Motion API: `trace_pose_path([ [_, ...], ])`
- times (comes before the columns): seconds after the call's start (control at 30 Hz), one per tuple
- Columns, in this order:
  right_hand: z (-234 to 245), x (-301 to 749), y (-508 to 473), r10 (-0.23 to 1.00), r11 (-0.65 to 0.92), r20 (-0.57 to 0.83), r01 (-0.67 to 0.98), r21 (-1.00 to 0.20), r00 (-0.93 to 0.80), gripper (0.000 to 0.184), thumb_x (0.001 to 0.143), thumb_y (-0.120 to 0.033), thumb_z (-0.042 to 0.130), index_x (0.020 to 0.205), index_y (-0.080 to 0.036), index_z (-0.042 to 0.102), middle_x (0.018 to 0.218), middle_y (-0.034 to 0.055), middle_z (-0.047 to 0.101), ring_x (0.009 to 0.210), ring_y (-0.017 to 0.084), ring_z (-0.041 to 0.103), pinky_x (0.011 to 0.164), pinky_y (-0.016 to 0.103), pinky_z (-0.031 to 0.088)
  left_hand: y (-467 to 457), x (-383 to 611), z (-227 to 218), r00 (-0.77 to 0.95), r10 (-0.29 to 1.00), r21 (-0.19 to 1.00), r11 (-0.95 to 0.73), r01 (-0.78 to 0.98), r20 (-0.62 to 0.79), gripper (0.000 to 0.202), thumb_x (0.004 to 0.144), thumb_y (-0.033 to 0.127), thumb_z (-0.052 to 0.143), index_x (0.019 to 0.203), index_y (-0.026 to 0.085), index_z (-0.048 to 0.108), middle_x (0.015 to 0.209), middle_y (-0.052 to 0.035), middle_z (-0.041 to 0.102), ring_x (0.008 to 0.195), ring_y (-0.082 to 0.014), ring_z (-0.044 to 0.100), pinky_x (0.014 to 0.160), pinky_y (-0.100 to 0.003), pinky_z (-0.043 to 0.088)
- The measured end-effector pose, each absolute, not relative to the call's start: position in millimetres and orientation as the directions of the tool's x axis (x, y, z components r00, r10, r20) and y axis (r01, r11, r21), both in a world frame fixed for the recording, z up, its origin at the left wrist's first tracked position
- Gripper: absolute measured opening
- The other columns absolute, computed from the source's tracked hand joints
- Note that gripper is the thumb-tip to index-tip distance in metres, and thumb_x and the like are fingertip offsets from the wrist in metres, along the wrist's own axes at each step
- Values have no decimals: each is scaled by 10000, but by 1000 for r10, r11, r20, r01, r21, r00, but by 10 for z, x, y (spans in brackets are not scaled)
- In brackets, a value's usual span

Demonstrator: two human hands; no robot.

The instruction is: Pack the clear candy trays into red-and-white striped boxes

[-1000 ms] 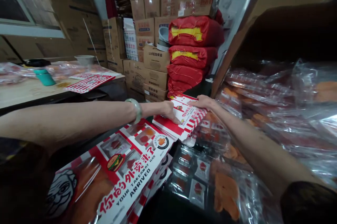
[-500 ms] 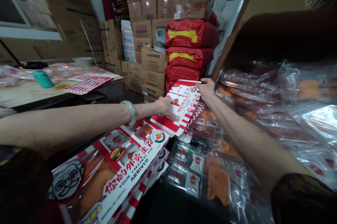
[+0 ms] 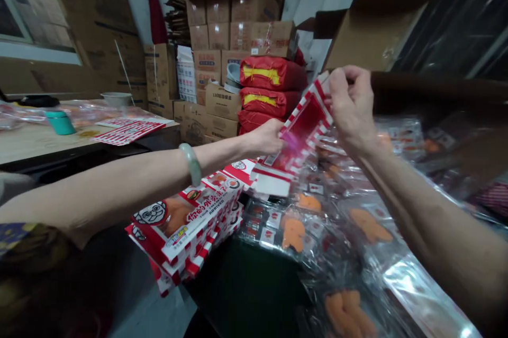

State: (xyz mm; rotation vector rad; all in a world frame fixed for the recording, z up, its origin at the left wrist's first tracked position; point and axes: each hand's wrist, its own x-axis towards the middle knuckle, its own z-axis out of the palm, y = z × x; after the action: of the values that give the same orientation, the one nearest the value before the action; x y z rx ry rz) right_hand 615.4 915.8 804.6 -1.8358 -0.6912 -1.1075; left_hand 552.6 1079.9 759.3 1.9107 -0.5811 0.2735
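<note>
Between my two hands a red-and-white striped carton [image 3: 304, 125] is held up, tilted, with its red inside showing. My left hand [image 3: 266, 138] grips its left side. My right hand [image 3: 351, 102] pinches the upper right end, fingers curled. Below my left forearm stands a stack of windowed cartons [image 3: 206, 216] with a burger picture and red lettering. More flat carton sheets [image 3: 242, 167] lie behind that stack, partly covered by my arm. Under the held carton are clear plastic packs [image 3: 293, 232] with orange pieces and small labelled packets.
On the left, a table [image 3: 24, 145] bears a teal cup [image 3: 60, 122], striped carton sheets [image 3: 129, 130] and a bowl [image 3: 116, 99]. Red wrapped bundles [image 3: 273, 71] and brown boxes [image 3: 222, 108] are piled at the back. A large open cardboard box [image 3: 373, 36] stands at right.
One carton has come up off the flat pile and now stands opened out between both hands. My right hand has risen. The view has shifted, showing more plastic packs.
</note>
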Motion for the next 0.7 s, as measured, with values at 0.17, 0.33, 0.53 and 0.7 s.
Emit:
trace_pose_path([
  [0.17, 8031, 5279, 8748, 220, -674, 713, 632, -383, 666, 311, 798, -446, 580, 679, -162, 542, 627, 19, 525, 572, 119, 443, 587, 291, 362, 10757, 5075, 7452, 888, -426, 982, 12, -188, 175, 149, 598, 99, 728, 742, 83, 696, 723, -100, 697, 604, -216, 658, 637, -356, 540],
  [0.33, 7909, 4976, 8569, 318, -786, 674, 583, -205, 667, 376, 640, -467, 740, 807, -174, 572, 814, 58, 585, 714, 171, 520, 651, 314, 414, 10621, 4747, 7140, 873, -480, 985, 173, 6, 79, 269, 543, 92, 788, 796, 112, 701, 766, -91, 723, 651, -226, 686, 690, -390, 560],
  [0.53, 7856, 4766, 8462, 370, -697, 293, 472, -540, 882, 376, 577, -395, 801, 761, -175, 557, 662, 15, 597, 582, 151, 546, 533, 285, 444, 10506, 4569, 6807, 856, -508, 993, 114, -40, 92, 239, 591, 159, 789, 799, 99, 689, 767, -101, 720, 655, -234, 683, 697, -405, 565],
  [0.7, 7688, 4621, 8446, 546, -554, -199, 172, -815, 814, 326, 582, -419, 792, 747, -169, 661, 668, 42, 661, 587, 169, 598, 546, 296, 493, 10356, 4482, 6465, 857, -354, 918, 7, -398, 374, 532, 642, 218, 744, 1147, 129, 600, 1142, -125, 663, 1014, -277, 647, 933, -452, 505],
])
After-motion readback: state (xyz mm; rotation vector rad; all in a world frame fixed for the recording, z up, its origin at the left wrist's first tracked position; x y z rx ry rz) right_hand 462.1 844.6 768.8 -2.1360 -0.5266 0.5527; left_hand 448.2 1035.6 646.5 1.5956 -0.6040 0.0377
